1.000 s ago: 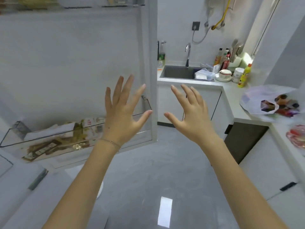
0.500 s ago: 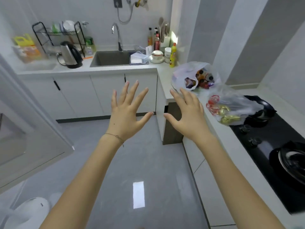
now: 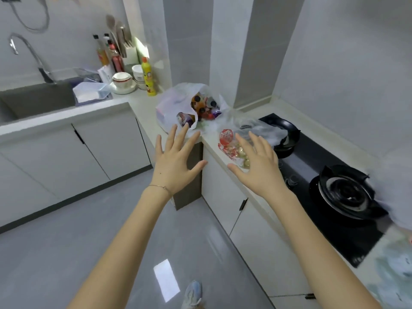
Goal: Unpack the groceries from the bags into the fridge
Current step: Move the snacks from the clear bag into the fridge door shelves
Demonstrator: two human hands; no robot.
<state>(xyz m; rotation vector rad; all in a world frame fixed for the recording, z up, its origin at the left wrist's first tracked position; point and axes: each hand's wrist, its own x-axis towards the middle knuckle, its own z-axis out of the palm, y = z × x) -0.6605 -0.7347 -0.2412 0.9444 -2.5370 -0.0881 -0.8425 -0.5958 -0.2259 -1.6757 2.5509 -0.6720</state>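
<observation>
Two plastic grocery bags lie on the pale countertop [image 3: 145,108] at the corner. The white bag [image 3: 176,105] gapes open and shows orange, red and purple packets. To its right a clear bag [image 3: 252,130] holds red-wrapped and gold-wrapped sweets. My left hand [image 3: 176,163] is raised in front of the white bag, fingers spread, holding nothing. My right hand [image 3: 256,166] hovers over the near end of the clear bag, fingers spread and empty. The fridge is out of view.
A black gas hob [image 3: 338,197] with two burners lies to the right of the bags. Behind them stand a yellow bottle [image 3: 148,76], bowls [image 3: 122,82], sauce bottles and a knife block. A sink [image 3: 38,99] with a tap sits at the left. Another plastic bag [image 3: 396,270] is at the right edge.
The view has swung right, away from the open fridge door to the counter corner. Both spread hands are now close to the two bags.
</observation>
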